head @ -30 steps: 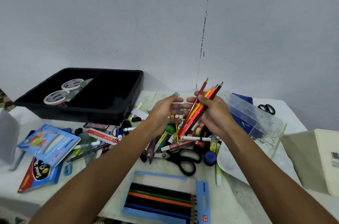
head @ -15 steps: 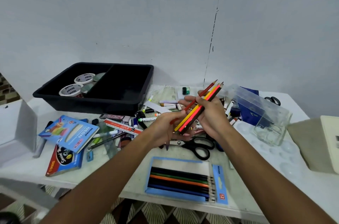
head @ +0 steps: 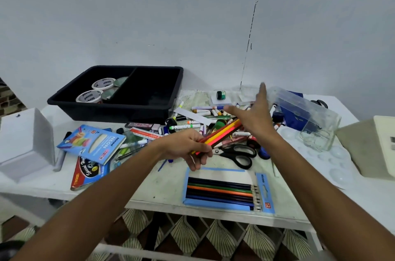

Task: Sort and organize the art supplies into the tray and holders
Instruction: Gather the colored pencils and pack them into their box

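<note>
My left hand grips a bundle of red, yellow and orange pencils above the table's middle, their far ends pointing up to the right. My right hand is held open with straight fingers above the loose pile of crayons and markers, reaching toward the clear plastic holder. A black two-compartment tray stands at the back left with tape rolls in its left section. An open blue box of colored pencils lies at the front edge.
Black scissors lie under my hands. Blue and red supply boxes lie left of centre, a white box at far left, a beige box at far right. A small green jar stands near the wall.
My right hand let go of the pencil bundle and opened, moving up and back toward the clear holder. My left hand took over the bundle and lowered it toward the table.
</note>
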`<state>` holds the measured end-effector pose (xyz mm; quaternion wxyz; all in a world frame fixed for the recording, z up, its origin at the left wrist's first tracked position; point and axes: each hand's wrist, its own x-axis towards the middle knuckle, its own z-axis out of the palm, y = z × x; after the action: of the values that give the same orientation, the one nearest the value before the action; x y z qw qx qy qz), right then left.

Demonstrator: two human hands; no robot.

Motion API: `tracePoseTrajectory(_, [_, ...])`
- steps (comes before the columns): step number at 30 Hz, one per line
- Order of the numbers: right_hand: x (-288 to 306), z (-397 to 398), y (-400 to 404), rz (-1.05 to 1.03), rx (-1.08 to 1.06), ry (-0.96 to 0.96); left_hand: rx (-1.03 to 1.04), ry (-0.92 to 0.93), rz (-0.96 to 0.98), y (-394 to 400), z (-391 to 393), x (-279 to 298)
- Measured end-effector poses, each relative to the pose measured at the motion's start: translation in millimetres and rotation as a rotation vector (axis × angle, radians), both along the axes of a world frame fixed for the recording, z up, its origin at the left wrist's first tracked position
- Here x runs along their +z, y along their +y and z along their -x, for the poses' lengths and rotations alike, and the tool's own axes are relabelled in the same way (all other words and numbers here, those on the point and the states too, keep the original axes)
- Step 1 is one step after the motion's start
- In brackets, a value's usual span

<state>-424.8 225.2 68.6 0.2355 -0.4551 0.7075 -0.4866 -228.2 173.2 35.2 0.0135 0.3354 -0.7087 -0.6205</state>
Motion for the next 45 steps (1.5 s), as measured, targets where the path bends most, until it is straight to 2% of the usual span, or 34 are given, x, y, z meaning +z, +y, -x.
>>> tracePoseTrajectory(2, [5, -1, 0, 0.106, 0.142, 0.291, -0.046, -0.11, 0.043, -4, -7, 1])
tracePoseTrajectory(3, [7, -4, -1, 0.07, 0.299, 0.376, -0.074, -0.161, 0.064, -6, -8, 1])
tracePoseTrajectory(5, [7, -15, -3, -0.178, 0.64, 0.559, -0.131, -0.257, 0.114, -8, -10, 3])
tracePoseTrajectory(7, [0, -28, -8, -0.392, 0.859, 0.705, -0.178, -0.337, 0.176, -8, -9, 6])
tracePoseTrajectory(9, [-8, -35, -13, -0.484, 0.941, 0.752, -0.21, -0.398, 0.233, -9, -9, 9])
tracePoseTrajectory(14, [-15, -39, -18, -0.616, 1.069, 0.592, -0.297, -0.48, 0.292, -13, -10, 14])
tracePoseTrajectory(18, [-19, -42, -15, -0.643, 1.086, 0.479, -0.36, -0.489, 0.316, -13, -14, 15])
tracePoseTrajectory(22, [-23, -37, -12, -0.637, 1.071, 0.289, -0.322, -0.393, 0.374, -13, -18, 15])
tracePoseTrajectory(26, [-24, -21, -11, -0.639, 0.972, 0.125, -0.061, -0.221, 0.48, -12, -30, 3])
tracePoseTrajectory(30, [-26, -13, -10, -0.649, 0.906, 0.091, 0.108, -0.189, 0.517, 1, -39, -31])
tracePoseTrajectory(33, [-29, -17, -6, -0.697, 0.926, 0.157, 0.129, -0.262, 0.521, 12, -38, -47])
tracePoseTrajectory(36, [-35, -26, -3, -0.713, 0.96, 0.356, 0.126, -0.304, 0.456, 20, -36, -55])
tracePoseTrajectory(40, [-47, -35, 0, -0.733, 0.943, 0.575, 0.215, -0.249, 0.323, 25, -39, -58])
tracePoseTrajectory(45, [-55, -43, 10, -0.731, 0.898, 0.648, 0.328, -0.167, 0.204, 27, -49, -59])
